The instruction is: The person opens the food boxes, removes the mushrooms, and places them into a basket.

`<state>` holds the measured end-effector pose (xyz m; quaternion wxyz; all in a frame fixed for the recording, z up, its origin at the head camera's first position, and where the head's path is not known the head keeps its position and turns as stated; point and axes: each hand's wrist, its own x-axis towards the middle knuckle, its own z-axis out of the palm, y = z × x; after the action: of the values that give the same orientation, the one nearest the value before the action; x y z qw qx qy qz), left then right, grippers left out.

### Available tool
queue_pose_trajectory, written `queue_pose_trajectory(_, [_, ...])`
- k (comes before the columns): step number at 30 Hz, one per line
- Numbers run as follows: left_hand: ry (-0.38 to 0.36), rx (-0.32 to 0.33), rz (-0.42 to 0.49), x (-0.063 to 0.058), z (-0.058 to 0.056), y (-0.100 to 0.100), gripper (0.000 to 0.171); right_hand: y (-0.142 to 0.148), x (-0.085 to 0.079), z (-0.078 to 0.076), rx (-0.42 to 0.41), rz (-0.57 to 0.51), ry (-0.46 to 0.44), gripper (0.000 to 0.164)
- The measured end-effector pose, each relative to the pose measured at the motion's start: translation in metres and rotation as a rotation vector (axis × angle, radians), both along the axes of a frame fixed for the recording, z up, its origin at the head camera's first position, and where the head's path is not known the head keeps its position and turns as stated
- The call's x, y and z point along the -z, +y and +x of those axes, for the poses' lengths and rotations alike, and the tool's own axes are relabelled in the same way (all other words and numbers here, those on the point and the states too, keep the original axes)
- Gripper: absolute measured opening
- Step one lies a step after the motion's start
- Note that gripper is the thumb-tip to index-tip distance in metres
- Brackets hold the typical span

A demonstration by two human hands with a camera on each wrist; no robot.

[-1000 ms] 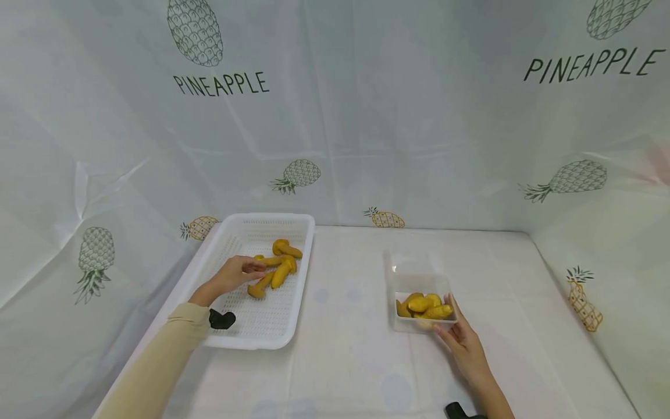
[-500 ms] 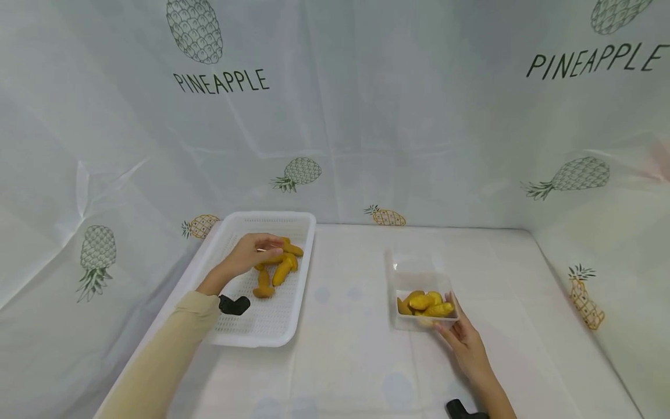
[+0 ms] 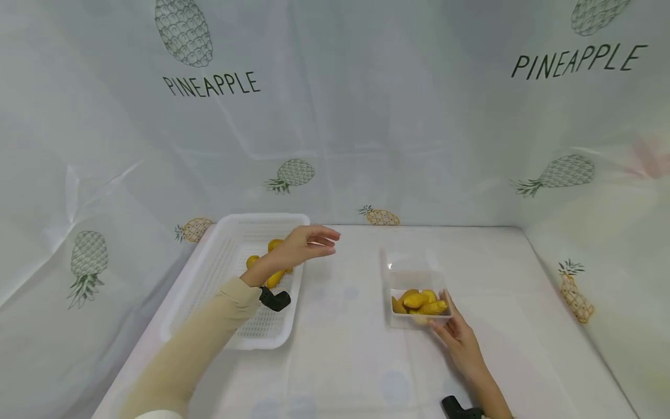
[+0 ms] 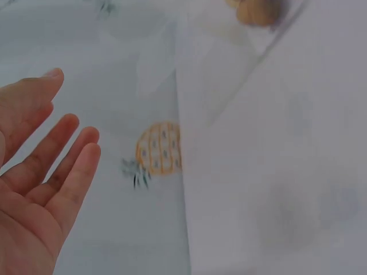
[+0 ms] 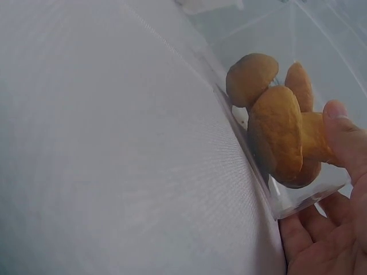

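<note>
Left of centre in the head view, the bare left hand (image 3: 305, 245) partly hides stalked, yellow-brown mushrooms (image 3: 275, 280), number unclear.

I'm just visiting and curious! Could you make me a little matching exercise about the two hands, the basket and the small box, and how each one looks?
Things:
1. left hand
2. right hand
3. basket
4. small box

Descriptions:
A. see-through, with yellow mushrooms inside
B. gripping something
C. white and pierced with little holes
D. in the air, holding nothing

Right pairs: 1-D, 2-B, 3-C, 4-A
</note>
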<state>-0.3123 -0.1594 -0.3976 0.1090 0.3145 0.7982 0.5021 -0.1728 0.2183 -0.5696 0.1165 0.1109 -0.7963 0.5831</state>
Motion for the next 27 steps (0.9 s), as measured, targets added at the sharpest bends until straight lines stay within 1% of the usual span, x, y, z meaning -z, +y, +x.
queue_pose_trajectory(3, [-0.021, 0.050, 0.003, 0.002, 0.000, 0.024, 0.038, 0.000, 0.000, 0.000, 0.007, 0.016, 0.000, 0.077])
queue_pose_trajectory(7, [-0.044, 0.094, -0.016, 0.008, 0.002, 0.054, 0.040, -0.001, -0.002, 0.000, 0.011, 0.025, -0.017, 0.078])
queue_pose_trajectory(12, [-0.059, 0.133, -0.037, 0.016, 0.008, 0.091, 0.041, 0.001, -0.003, 0.001, 0.014, 0.030, -0.030, 0.079])
queue_pose_trajectory(15, [-0.054, 0.148, -0.053, 0.024, 0.012, 0.110, 0.041, 0.001, -0.003, 0.001, 0.014, 0.035, -0.031, 0.079])
queue_pose_trajectory(20, [-0.038, 0.188, -0.079, 0.040, 0.015, 0.137, 0.044, 0.002, -0.004, 0.000, 0.007, 0.017, -0.041, 0.079])
queue_pose_trajectory(27, [-0.058, 0.225, -0.130, 0.059, 0.022, 0.163, 0.047, 0.003, -0.002, 0.000, 0.017, 0.018, -0.046, 0.079])
